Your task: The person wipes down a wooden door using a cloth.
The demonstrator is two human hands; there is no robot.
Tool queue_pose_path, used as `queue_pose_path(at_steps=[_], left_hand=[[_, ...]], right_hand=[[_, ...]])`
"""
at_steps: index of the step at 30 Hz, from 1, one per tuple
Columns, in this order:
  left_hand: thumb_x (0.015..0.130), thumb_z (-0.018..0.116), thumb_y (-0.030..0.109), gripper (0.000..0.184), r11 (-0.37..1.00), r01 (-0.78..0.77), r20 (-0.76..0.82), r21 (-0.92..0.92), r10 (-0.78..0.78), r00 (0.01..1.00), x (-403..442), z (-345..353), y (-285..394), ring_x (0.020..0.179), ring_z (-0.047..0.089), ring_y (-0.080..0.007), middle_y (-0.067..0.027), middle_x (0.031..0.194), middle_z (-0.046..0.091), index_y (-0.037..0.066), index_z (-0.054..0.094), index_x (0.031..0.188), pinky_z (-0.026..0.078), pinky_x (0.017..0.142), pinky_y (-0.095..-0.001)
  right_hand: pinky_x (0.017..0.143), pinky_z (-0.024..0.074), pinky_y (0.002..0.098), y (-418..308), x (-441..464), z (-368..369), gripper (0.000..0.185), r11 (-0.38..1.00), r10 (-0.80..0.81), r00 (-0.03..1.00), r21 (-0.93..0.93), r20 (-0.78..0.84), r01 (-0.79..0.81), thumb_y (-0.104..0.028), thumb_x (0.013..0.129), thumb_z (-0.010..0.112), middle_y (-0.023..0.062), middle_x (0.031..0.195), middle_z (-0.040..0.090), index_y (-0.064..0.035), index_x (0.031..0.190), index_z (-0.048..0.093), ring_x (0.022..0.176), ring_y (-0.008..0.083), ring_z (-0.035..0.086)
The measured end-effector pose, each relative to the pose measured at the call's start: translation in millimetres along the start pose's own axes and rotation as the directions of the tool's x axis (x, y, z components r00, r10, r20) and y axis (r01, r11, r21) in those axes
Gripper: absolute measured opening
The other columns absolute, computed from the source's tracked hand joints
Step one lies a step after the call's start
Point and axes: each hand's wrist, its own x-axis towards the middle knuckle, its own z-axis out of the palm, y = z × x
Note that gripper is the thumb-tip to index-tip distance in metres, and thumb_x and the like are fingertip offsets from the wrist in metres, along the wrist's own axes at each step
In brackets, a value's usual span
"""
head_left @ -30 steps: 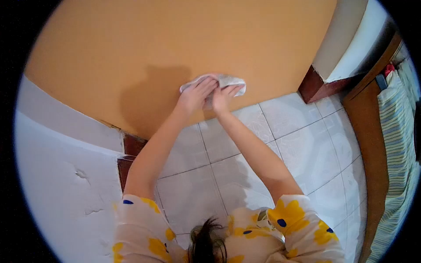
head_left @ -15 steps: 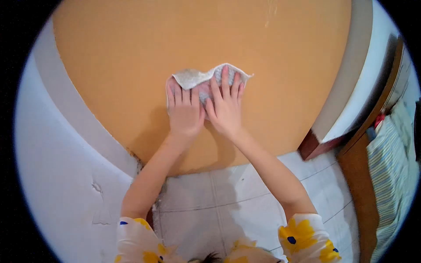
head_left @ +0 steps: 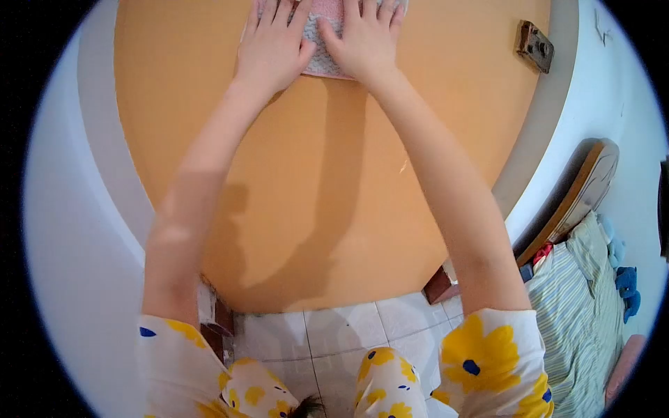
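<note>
Both palms lie on a pink and grey-white cloth [head_left: 324,38], which is pressed flat against an orange door-like panel [head_left: 293,230]. My left hand [head_left: 274,49] covers the cloth's left side, its fingers spread and pointing up. On the right side rests my right hand [head_left: 364,40], fingers also spread, thumb pointing toward the left one. The top of the cloth and some fingertips reach the upper edge of the view. Between the two thumbs a strip of the cloth shows.
A metal latch [head_left: 535,47] is at the panel's upper right. White walls flank the panel. White floor tiles [head_left: 345,331] lie below. At the right stands a bed with a striped sheet [head_left: 568,306], a wooden headboard [head_left: 575,195] and a blue plush item [head_left: 627,285].
Both hands and the cloth have moved up the panel, from near its bottom edge. The fingers have spread and the cloth lies flatter. The view has tilted up, bringing the latch into sight.
</note>
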Motion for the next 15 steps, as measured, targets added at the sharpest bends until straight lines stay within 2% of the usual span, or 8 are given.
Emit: queue_pose_path(at_steps=[3, 4, 6, 9, 12, 15], left_hand=[[0.073, 0.055, 0.022, 0.067, 0.996, 0.069, -0.069, 0.054, -0.066, 0.995, -5.2, 6.4, 16.6, 0.128, 0.026, -0.0449, -0.0245, 0.130, 0.038, 0.001, 0.036, 0.133, 0.017, 0.108, -0.0549], [0.072, 0.056, 0.023, 0.067, 0.995, 0.086, -0.082, 0.054, -0.081, 0.993, -16.0, 12.0, 19.8, 0.127, 0.028, -0.0451, -0.0247, 0.129, 0.040, 0.001, 0.038, 0.132, 0.017, 0.108, -0.0563], [0.071, 0.057, 0.024, 0.068, 0.993, 0.118, -0.113, 0.018, -0.115, 0.987, -32.0, 20.1, 33.2, 0.126, 0.029, -0.0468, -0.0262, 0.127, 0.040, 0.001, 0.039, 0.132, 0.018, 0.107, -0.0588], [0.072, 0.055, 0.026, 0.068, 0.991, 0.128, 0.010, 0.040, -0.129, 0.992, -40.3, 10.4, 42.5, 0.128, 0.027, -0.0473, -0.0267, 0.129, 0.039, 0.001, 0.038, 0.133, 0.017, 0.107, -0.0594], [0.074, 0.053, 0.030, 0.067, 0.996, 0.088, 0.049, 0.008, -0.088, 0.995, -36.1, 17.8, 38.4, 0.128, 0.026, -0.0474, -0.0265, 0.131, 0.038, 0.000, 0.039, 0.132, 0.016, 0.107, -0.0588], [0.074, 0.053, 0.033, 0.067, 1.000, -0.001, 0.061, -0.028, 0.002, 0.998, 7.1, 32.6, 30.8, 0.128, 0.027, -0.0462, -0.0253, 0.132, 0.038, -0.001, 0.042, 0.131, 0.015, 0.108, -0.0581]], right_hand=[[0.109, 0.0130, 0.0539, -3.8, -9.3, 8.0, 0.065, 0.960, -0.083, 0.984, -0.278, -0.157, 0.037, -0.038, 0.085, 0.048, 0.0247, 0.144, 0.024, -0.0002, 0.136, 0.034, 0.133, 0.0443, 0.021], [0.103, 0.0132, 0.0644, -3.3, -20.8, 2.7, 0.072, 0.999, 0.024, 0.999, 0.043, -0.021, -0.023, -0.045, 0.078, 0.054, 0.0266, 0.147, 0.016, -0.0076, 0.137, 0.037, 0.133, 0.0521, 0.012], [0.102, 0.0125, 0.0659, 1.9, -36.8, 4.6, 0.073, 1.000, -0.028, 0.999, -0.007, 0.023, 0.029, -0.047, 0.078, 0.054, 0.0303, 0.145, 0.015, -0.0069, 0.136, 0.037, 0.132, 0.0547, 0.011], [0.101, 0.0114, 0.0672, 7.5, -51.9, 0.7, 0.074, 0.997, -0.081, 0.992, 0.005, 0.101, 0.080, -0.047, 0.076, 0.054, 0.0323, 0.145, 0.014, -0.0049, 0.135, 0.037, 0.131, 0.0563, 0.010], [0.102, 0.0111, 0.0663, 12.0, -54.4, -7.9, 0.071, 0.991, -0.128, 0.973, 0.048, 0.192, 0.121, -0.043, 0.077, 0.053, 0.0318, 0.145, 0.015, -0.0029, 0.134, 0.039, 0.132, 0.0547, 0.009], [0.105, 0.0110, 0.0629, 39.2, -22.1, -4.2, 0.067, 0.986, -0.169, 0.955, 0.028, 0.242, 0.167, -0.038, 0.078, 0.051, 0.0299, 0.146, 0.016, 0.0008, 0.133, 0.039, 0.134, 0.0505, 0.010]])
